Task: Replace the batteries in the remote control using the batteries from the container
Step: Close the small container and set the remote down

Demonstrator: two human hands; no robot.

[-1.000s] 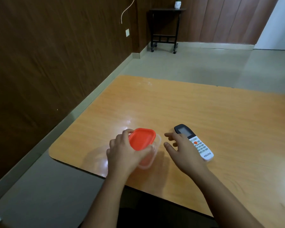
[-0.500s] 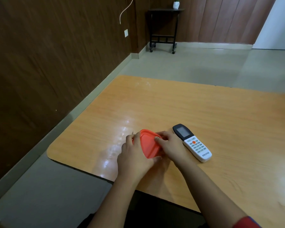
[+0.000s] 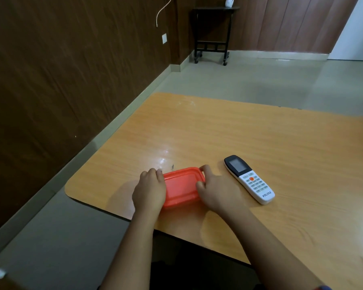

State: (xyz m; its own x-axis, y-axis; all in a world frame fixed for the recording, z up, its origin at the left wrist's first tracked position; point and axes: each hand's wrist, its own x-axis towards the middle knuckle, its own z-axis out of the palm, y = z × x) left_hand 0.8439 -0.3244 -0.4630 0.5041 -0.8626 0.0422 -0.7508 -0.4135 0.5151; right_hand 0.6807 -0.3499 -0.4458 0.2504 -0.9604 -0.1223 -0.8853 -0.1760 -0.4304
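Container, red-lidded, sits on the table near its front edge, clamped between the left hand at its nine o'clock and the right hand at its three o'clock, fingers curled over the rim, remote control lying just beyond the right hand at three o'clock.

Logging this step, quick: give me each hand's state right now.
Left hand: closed on the left end of the orange-lidded container.
Right hand: closed on the container's right end, fingers curled over the lid's edge.
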